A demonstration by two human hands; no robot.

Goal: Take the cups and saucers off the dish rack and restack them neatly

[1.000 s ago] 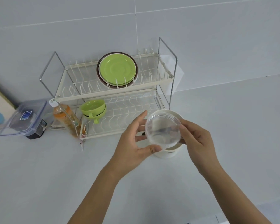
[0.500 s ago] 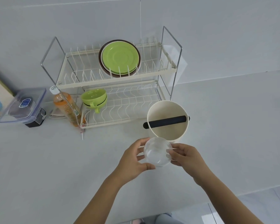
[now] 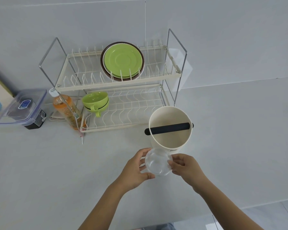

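Note:
A clear glass saucer [image 3: 158,161] is held low over the counter between both hands. My left hand [image 3: 135,170] pinches its left rim and my right hand [image 3: 184,166] pinches its right rim. On the top tier of the two-tier dish rack [image 3: 156,78] green saucers [image 3: 123,60] stand upright in front of a brown one [image 3: 105,70]. Stacked green cups [image 3: 96,102] sit at the left of the lower tier.
A cream tub with a black bar [image 3: 170,131] stands just behind the saucer. Left of the rack are an orange bottle [image 3: 66,110], a folded cloth [image 3: 56,116] and a clear lidded box [image 3: 22,108]. The counter's front edge runs at lower right.
Both hands have brought the glass saucer down and toward me, from in front of the cream tub to low over the counter before it. The rack's contents are unchanged.

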